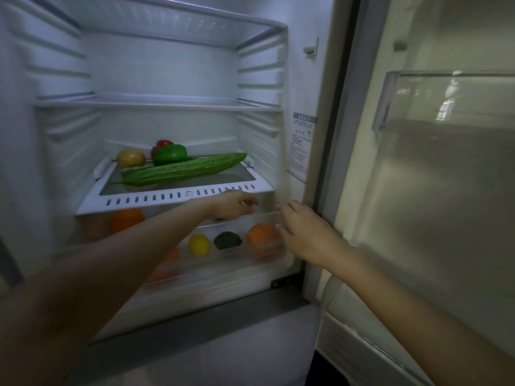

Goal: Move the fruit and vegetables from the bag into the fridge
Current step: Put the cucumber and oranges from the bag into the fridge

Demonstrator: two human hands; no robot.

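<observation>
The fridge stands open. On its lower shelf (178, 197) lie a long bitter gourd (184, 169), a green pepper (170, 154), a red pepper (164, 143) and a yellow-brown round fruit (130, 157). Under it, the clear crisper drawer (223, 263) holds an orange (126, 220), a lemon (199, 244), a dark green vegetable (228, 240) and another orange (260, 234). My left hand (234, 204) curls over the drawer's top rim near its middle. My right hand (303, 232) grips the rim at the drawer's right corner. The bag is out of view.
A bare glass shelf (156, 103) spans the fridge above the vegetables. The open door is on the right, with a clear door bin (446, 98). A grey ledge (211, 316) runs below the drawer.
</observation>
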